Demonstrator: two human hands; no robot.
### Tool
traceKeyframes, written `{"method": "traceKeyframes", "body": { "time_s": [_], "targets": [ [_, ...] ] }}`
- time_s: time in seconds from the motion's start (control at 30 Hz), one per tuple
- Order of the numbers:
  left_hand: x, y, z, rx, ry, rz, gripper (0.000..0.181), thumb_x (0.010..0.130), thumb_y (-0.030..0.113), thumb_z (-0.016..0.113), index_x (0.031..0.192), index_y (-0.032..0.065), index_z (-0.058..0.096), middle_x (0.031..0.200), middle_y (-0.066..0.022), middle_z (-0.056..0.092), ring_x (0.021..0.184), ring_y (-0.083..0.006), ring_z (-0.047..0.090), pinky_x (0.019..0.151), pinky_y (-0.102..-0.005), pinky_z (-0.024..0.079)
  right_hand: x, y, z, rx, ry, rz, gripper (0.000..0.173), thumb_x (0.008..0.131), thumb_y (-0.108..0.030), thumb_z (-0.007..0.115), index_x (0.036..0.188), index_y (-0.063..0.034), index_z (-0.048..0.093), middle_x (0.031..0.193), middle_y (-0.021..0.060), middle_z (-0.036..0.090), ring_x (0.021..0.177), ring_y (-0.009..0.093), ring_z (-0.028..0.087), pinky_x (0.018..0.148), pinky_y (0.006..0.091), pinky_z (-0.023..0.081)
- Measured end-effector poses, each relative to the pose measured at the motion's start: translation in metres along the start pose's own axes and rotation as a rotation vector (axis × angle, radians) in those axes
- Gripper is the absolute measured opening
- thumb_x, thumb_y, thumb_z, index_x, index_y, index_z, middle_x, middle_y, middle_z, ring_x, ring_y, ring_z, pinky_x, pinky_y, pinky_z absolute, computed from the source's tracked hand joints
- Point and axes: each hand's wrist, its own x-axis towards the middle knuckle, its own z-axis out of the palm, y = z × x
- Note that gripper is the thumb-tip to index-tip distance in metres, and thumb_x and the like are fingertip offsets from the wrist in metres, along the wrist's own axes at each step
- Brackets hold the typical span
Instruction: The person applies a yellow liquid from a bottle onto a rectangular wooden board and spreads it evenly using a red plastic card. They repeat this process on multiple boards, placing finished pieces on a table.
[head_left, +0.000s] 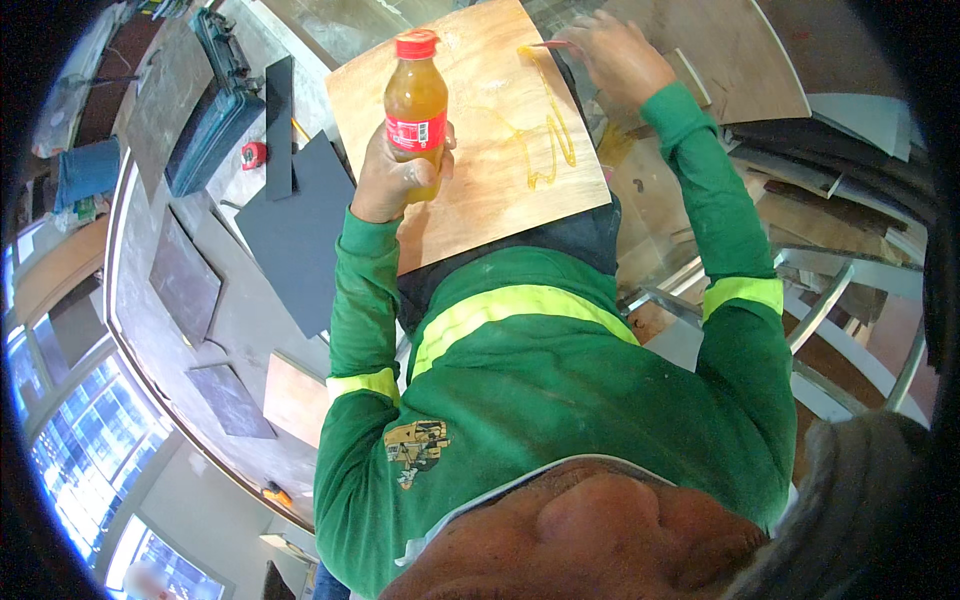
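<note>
My left hand (397, 172) is closed around a plastic bottle (416, 97) with a red cap and red label, holding amber liquid. The bottle is upright above the left part of a plywood panel (480, 202), which lies across my lap. Yellow, glue-like liquid (559, 142) runs in zigzag lines over the panel's right half. Near the panel's far right corner, my right hand (611, 56) grips a thin red spreader-like tool (553, 44), its tip at the yellow liquid. The fingers partly hide the tool.
Dark sheets (296, 232), a red tape measure (253, 155) and a blue case (217, 127) lie on a worktable at left. Farther down it are loose boards (185, 276) and an orange-and-black tool (277, 493). A metal ladder-like frame (821, 307) and another wood panel (739, 60) are at right.
</note>
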Motion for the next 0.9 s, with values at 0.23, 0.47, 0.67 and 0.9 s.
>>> {"method": "traceKeyframes", "body": {
  "time_s": [0.23, 0.47, 0.67, 0.9],
  "targets": [
    [-0.001, 0.020, 0.003, 0.578, 0.220, 0.254, 0.092, 0.063, 0.044, 0.102, 0.129, 0.0029, 0.054, 0.111, -0.0076, 0.071, 0.102, -0.0154, 0.069, 0.091, -0.0318, 0.059, 0.042, -0.019, -0.036, 0.029, -0.193, -0.078, 0.026, 0.098, -0.015, 0.057, 0.120, -0.0145, 0.071, 0.114, 0.0068, 0.063, 0.120, 0.028, 0.057, 0.095, 0.0502, 0.048],
    [-0.010, 0.019, -0.010, 0.650, 0.252, 0.294, 0.096, 0.061, 0.044, 0.103, 0.132, 0.0020, 0.053, 0.120, -0.0073, 0.070, 0.109, -0.0149, 0.068, 0.097, -0.0321, 0.057, 0.007, -0.014, -0.002, -0.040, -0.203, -0.157, 0.029, 0.095, -0.011, 0.063, 0.121, -0.0173, 0.072, 0.115, 0.0035, 0.068, 0.116, 0.029, 0.061, 0.091, 0.0514, 0.049],
    [-0.024, 0.008, -0.023, 0.602, 0.307, 0.211, 0.096, 0.061, 0.043, 0.103, 0.134, 0.0031, 0.054, 0.120, -0.0061, 0.070, 0.108, -0.0141, 0.067, 0.096, -0.0324, 0.057, -0.052, -0.046, -0.036, -0.012, -0.363, -0.155, 0.036, 0.090, -0.012, 0.066, 0.124, -0.0226, 0.071, 0.117, -0.0027, 0.066, 0.119, 0.025, 0.058, 0.091, 0.0527, 0.046],
    [-0.027, 0.004, -0.016, 0.529, 0.296, 0.201, 0.093, 0.061, 0.041, 0.103, 0.131, 0.0038, 0.056, 0.118, -0.0047, 0.069, 0.106, -0.0135, 0.066, 0.095, -0.0315, 0.056, 0.011, -0.019, -0.025, 0.154, -0.125, -0.063, 0.029, 0.098, -0.010, 0.059, 0.125, -0.0111, 0.069, 0.113, 0.0121, 0.071, 0.106, 0.037, 0.066, 0.089, 0.0506, 0.056]
  ]
}}
